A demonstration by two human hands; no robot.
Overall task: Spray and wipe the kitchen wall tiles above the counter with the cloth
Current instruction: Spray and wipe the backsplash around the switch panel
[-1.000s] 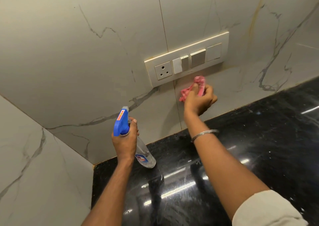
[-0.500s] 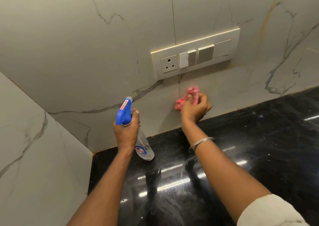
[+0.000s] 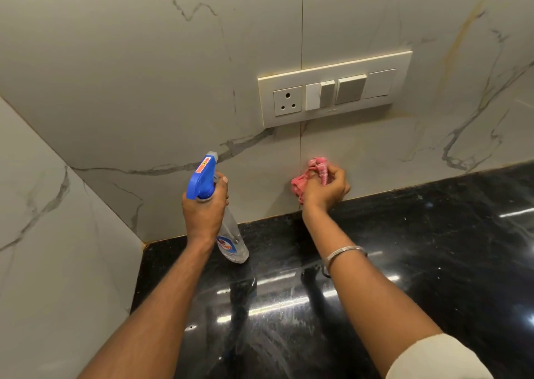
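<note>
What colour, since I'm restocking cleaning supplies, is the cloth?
Pink. The head view shows the cloth bunched in the right hand.

- Thin, plain silver bangle around the wrist behind the right hand.
- Off-white sleeve, loosely rumpled, high on the right arm; forearm bare below it.
- Left hand and forearm bare.

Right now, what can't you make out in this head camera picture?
Head view, spray bottle: label print too small to read, neck hidden by the left hand.
Head view, cloth: mostly bunched inside the right hand, which hides the tile beneath.
Head view, counter: cut off by the right and bottom edges.
</note>
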